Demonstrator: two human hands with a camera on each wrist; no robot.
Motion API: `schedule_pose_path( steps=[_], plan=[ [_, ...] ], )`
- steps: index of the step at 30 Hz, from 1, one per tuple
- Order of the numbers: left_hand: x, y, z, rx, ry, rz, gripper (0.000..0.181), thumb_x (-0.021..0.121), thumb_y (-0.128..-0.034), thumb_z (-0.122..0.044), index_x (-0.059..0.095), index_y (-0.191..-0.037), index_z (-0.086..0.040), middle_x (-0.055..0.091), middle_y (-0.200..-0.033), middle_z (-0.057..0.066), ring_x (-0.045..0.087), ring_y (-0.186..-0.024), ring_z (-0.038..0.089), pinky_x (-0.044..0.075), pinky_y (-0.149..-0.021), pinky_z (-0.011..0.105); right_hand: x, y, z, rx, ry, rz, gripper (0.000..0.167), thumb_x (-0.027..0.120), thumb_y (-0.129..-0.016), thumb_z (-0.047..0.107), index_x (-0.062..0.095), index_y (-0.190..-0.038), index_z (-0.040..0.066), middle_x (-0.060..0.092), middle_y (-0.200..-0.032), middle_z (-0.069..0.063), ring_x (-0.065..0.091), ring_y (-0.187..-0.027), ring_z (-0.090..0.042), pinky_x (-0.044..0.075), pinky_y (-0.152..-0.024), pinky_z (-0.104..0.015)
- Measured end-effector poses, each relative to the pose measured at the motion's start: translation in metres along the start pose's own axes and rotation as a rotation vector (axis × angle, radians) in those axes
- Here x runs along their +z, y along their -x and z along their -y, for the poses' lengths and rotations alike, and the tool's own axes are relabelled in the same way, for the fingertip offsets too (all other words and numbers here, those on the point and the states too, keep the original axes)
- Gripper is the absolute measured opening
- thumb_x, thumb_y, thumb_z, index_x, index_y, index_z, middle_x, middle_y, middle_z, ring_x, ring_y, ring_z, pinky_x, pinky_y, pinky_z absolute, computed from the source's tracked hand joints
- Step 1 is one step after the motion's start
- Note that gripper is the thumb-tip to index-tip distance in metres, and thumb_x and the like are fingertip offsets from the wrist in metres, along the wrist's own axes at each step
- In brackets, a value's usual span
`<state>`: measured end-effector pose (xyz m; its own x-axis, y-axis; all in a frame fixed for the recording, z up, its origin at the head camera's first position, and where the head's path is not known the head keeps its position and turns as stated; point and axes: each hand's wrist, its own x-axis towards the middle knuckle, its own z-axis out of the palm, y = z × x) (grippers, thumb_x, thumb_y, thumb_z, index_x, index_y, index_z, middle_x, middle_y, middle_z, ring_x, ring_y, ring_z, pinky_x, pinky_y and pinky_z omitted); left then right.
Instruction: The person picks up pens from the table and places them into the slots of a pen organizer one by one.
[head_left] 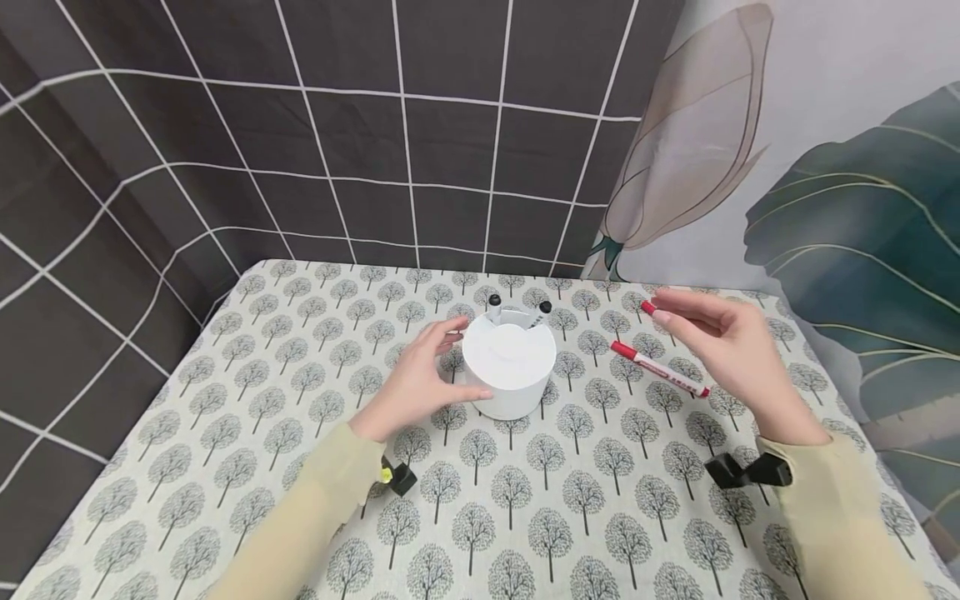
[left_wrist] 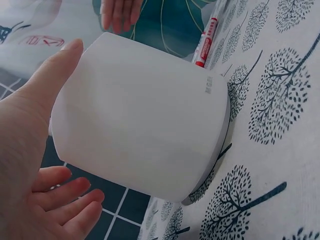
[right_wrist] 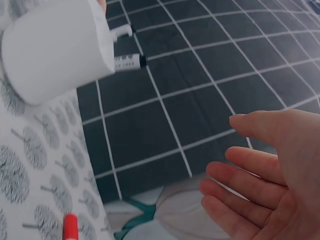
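A white round container [head_left: 510,367] stands on the table, with two black-capped markers [head_left: 542,313] poking up at its far rim. My left hand [head_left: 420,367] is at its left side, thumb in front and fingers behind. In the left wrist view the fingers [left_wrist: 70,200] stand apart from the container wall; whether the thumb touches it I cannot tell. My right hand [head_left: 731,354] hovers over the table's right side, fingers extended and holding nothing. Below it lies a red-and-white marker [head_left: 660,369]. Another red tip [head_left: 648,307] shows beside the right fingertips, the rest hidden behind the hand.
A tree-patterned cloth [head_left: 476,533] covers the table. Behind it and to the left hangs a dark curtain with a white grid [head_left: 352,133]. A pale curtain with large leaves [head_left: 862,208] borders the right side. Each wrist wears a black mount [head_left: 750,471].
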<state>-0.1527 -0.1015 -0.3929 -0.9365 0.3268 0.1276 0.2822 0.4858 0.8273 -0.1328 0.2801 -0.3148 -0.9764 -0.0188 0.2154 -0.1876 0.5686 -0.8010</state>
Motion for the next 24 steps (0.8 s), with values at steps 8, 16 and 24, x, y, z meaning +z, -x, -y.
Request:
schedule_pose_path(
  steps=[8,16,24],
  plan=[
    [0.005,-0.007,-0.003,0.008,-0.008,0.016,0.12,0.096,-0.0631,-0.046,0.032,-0.16,-0.014,0.04,-0.158,0.005,0.051,-0.133,0.028,0.04,-0.11,0.046,-0.014,0.01,-0.022,0.059,0.073,-0.004,0.042,0.073,-0.097,0.033,0.068,-0.134,0.013,0.07,-0.126,0.001,0.064,-0.101,0.006,0.048,-0.083,-0.008],
    [0.009,-0.01,-0.001,0.003,0.0,0.006,0.117,0.097,-0.0632,-0.044,0.035,-0.159,-0.016,0.044,-0.156,0.003,0.055,-0.129,0.023,0.037,-0.111,0.054,-0.018,0.018,-0.047,0.118,0.123,0.041,0.053,0.075,-0.094,0.04,0.065,-0.137,0.009,0.067,-0.13,-0.01,0.063,-0.098,0.008,0.048,-0.08,-0.008],
    [0.011,-0.009,0.0,-0.007,0.002,-0.011,0.115,0.097,-0.0625,-0.047,0.039,-0.157,-0.017,0.051,-0.149,0.0,0.057,-0.125,0.019,0.039,-0.11,0.052,-0.019,0.023,-0.08,0.112,0.181,0.094,0.055,0.081,-0.089,0.033,0.066,-0.131,0.0,0.067,-0.123,-0.024,0.061,-0.09,0.01,0.051,-0.072,-0.01]
  ],
)
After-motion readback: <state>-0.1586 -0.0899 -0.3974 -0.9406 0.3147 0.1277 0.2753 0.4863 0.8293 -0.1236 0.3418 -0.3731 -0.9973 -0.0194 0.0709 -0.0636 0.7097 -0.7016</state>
